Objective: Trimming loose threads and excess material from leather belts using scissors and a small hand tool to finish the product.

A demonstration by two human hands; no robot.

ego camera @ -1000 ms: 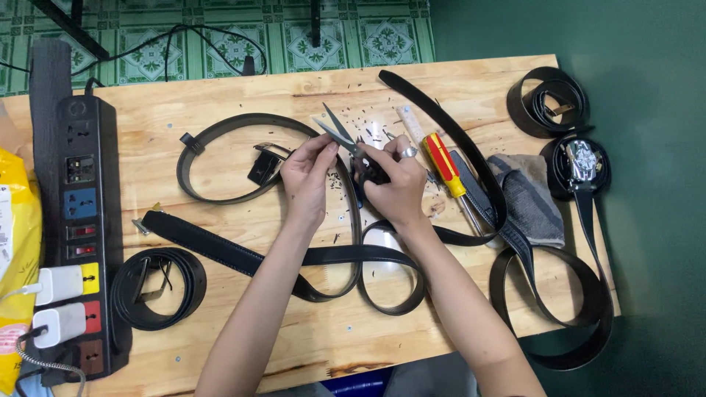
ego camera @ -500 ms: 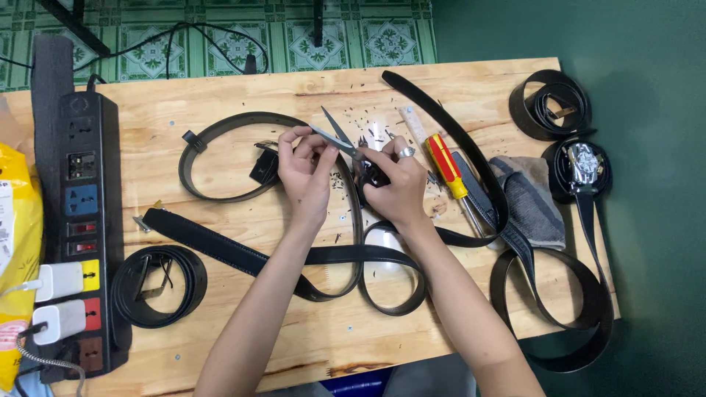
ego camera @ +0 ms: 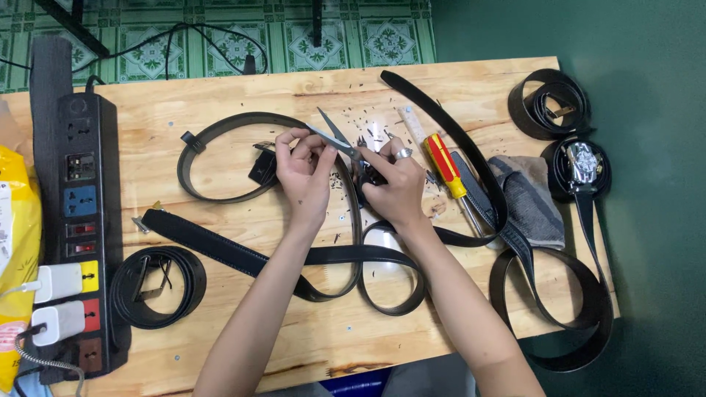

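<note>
Loose belt loop (ego camera: pixel 382 290): smooth black leather nearest me, curling flat on the pale plywood tabletop (ego camera: pixel 220 323).
My left hand (ego camera: pixel 303 173): fingers pinched narrow on the belt end (ego camera: pixel 266 158), just beside the blades.
My right hand (ego camera: pixel 391 184): fingers closed through the scissors (ego camera: pixel 340 140) handles, thin steel blades slightly parted.
Risk: I judge the blade tips could nick my left fingers if the stiff strap twists.
Screwdriver (ego camera: pixel 445 167): red and yellow handle, may roll.
Offcuts (ego camera: pixel 365 126): dark crumbs, far side.
</note>
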